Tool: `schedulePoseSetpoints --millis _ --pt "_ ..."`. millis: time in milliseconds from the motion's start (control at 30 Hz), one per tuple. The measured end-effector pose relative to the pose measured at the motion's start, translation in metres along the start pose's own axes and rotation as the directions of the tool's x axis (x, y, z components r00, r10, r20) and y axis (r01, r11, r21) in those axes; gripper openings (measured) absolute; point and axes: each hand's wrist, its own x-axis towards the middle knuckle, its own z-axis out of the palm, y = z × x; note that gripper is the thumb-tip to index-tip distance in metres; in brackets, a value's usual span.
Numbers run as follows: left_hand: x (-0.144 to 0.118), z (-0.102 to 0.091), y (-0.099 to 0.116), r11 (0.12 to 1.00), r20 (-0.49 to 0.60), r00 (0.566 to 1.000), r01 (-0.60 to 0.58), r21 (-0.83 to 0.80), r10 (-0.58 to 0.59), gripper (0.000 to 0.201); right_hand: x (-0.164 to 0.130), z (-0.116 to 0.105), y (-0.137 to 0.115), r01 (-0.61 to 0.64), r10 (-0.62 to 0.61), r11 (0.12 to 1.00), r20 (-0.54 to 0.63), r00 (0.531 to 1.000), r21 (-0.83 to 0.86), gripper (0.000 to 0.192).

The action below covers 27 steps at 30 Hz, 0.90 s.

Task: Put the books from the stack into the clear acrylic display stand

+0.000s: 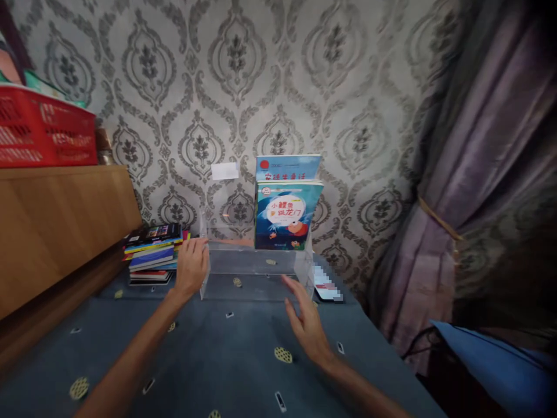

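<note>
1. patterned wallpaper behind, blue tablecloth (243, 360) below.
2. clear acrylic stand (256, 273) sits at the table's far edge with two picture books (285, 215) upright inside.
3. left hand (190, 268) flat against its left wall, right hand (307, 322) open, empty, just beside its front right corner.
4. book stack (152, 252) left of it.

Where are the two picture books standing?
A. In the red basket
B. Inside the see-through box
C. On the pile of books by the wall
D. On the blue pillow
B: the two picture books stand upright at the right end of the see-through box, while the left hand rests on the box's left wall.
</note>
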Motion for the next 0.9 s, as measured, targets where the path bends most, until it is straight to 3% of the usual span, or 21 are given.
schedulePoseSetpoints --millis 67,167,300,433,567,700,900 --pt "-0.006 -0.002 -0.032 0.985 0.036 0.992 0.113 0.130 -0.118 0.031 -0.020 0.008 -0.007 -0.007 0.006 1.000 0.096 0.995 0.011 0.043" --pt "-0.010 -0.001 -0.081 0.906 0.113 0.945 0.253 0.340 -0.306 0.035 -0.042 0.016 -0.013 -0.057 0.051 0.998 0.223 0.973 0.020 0.044" --pt "-0.005 0.004 -0.133 0.855 0.149 0.904 0.311 0.415 -0.402 0.042 -0.058 0.024 -0.011 -0.139 0.128 0.990 0.322 0.938 0.012 0.042" --pt "0.010 0.011 -0.169 0.830 0.227 0.858 0.326 0.453 -0.461 0.048 -0.062 0.028 -0.005 -0.201 0.188 0.980 0.348 0.918 0.002 0.040" --pt "0.025 0.026 -0.189 0.830 0.329 0.807 0.315 0.461 -0.489 0.053 -0.061 0.027 -0.004 -0.216 0.202 0.976 0.373 0.905 -0.006 0.038" --pt "0.032 0.040 -0.196 0.841 0.408 0.771 0.292 0.455 -0.488 0.057 -0.058 0.026 -0.006 -0.211 0.199 0.977 0.383 0.902 -0.010 0.038" --pt "0.026 0.031 -0.196 0.869 0.460 0.775 0.225 0.440 -0.433 0.055 -0.057 0.024 -0.008 -0.214 0.200 0.977 0.414 0.888 -0.012 0.037"
